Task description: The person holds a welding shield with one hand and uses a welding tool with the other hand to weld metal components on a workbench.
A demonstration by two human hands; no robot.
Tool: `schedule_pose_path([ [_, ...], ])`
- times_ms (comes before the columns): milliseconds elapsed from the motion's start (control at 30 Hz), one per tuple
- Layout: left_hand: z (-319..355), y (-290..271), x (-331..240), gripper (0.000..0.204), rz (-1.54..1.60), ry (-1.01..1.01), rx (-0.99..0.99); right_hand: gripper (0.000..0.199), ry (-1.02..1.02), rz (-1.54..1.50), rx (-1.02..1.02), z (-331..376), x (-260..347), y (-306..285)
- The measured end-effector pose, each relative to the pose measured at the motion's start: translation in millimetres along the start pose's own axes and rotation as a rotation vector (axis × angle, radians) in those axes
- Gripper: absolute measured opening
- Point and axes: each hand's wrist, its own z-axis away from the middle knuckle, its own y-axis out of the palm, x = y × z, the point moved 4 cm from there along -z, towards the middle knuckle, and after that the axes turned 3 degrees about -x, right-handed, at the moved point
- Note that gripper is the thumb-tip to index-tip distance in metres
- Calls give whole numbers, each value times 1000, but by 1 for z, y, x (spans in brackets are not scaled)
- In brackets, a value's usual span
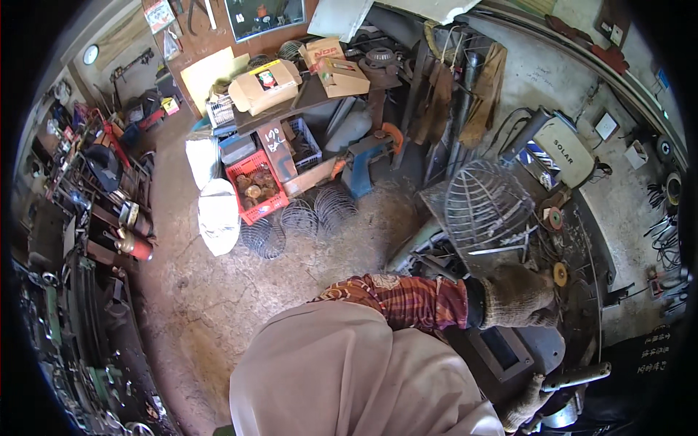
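Observation:
My left hand (518,296), in a brown knitted glove below a red plaid sleeve, reaches over the workbench at the right. Its fingers look curled, and what they hold, if anything, is hidden. Just beyond them sits a small yellow disc (560,274). Lower down is my right hand (525,408), also gloved and partly covered by light cloth. Its fingers bend near the end of a grey metal bar (578,376) with holes; their grip cannot be made out. Between the hands lies a dark metal plate (502,352) with a rectangular frame.
A domed wire cage (488,203) stands on the bench beyond my left hand. Coiled wire (320,214) and a red crate (253,187) of rusty parts rest on the floor. Open cardboard boxes (265,87) top the rear table. Machinery (80,327) lines the left side.

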Motion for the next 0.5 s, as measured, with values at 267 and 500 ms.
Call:
schedule_pose_path([
  [267, 95, -111, 38, 51, 283, 79, -311, 65, 88, 23, -61, 104, -5, 47],
  [500, 189, -88, 105, 51, 539, -349, -466, 63, 154, 3, -46, 137, 0, 61],
])
